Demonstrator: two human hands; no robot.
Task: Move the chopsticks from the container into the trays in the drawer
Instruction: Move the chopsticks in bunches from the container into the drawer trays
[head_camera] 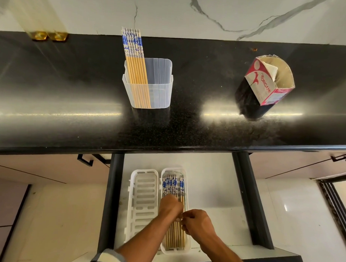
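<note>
Both hands are settling a batch of chopsticks (pixel 174 231) into the right tray (pixel 186 247) at the drawer's (pixel 215 183) front edge: the left hand (pixel 170 206) curls over them, the right hand (pixel 197 222) pinches one. Next, I judge, comes a reach to the clear container (pixel 160 85) mid-counter, where more chopsticks (pixel 134 57) lean (the left tray (pixel 133 204) holds none).

— Any writing to read here?
— One word, "ORIGAMI", in red capitals on the white side of the cut-open carton (pixel 265 83) on the black counter (pixel 71 88); a red bird figure sits beside it.
— Anything else?
— Small print on the carton's red lower panel; too fine to read.
</note>
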